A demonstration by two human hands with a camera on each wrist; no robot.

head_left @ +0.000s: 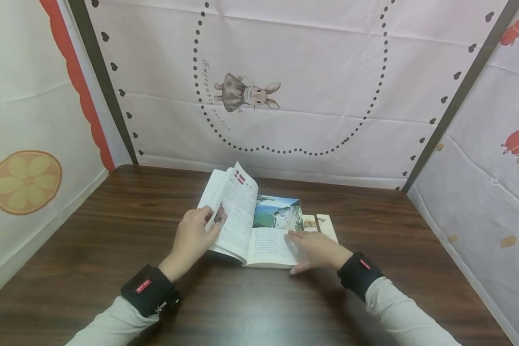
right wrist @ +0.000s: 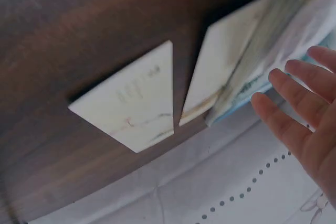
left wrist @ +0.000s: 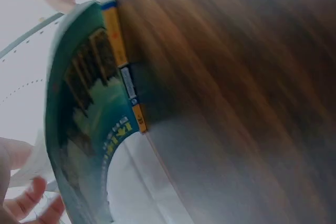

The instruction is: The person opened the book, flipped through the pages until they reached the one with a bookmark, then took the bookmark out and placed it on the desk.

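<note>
I am partway through paging the book (head_left: pixel 251 226), which is lying open on the table (head_left: pixel 112 230) between my hands, a sheaf of leaves standing curved and not yet laid flat. My left hand (head_left: pixel 194 235) is curling around those raised pages, thumb on the print. My right hand (head_left: pixel 315 250) is pressing flat, fingers straight, on the right-hand page, two cards (right wrist: pixel 136 98) just beyond it.

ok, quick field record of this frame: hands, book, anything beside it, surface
left hand: holds lifted left pages of the book
right hand: fingers straight, flat on right page
book: open, lying on table, landscape photo on right page
cards: two pale slips on the table right of the book, one partly under it
table: dark wood
</note>
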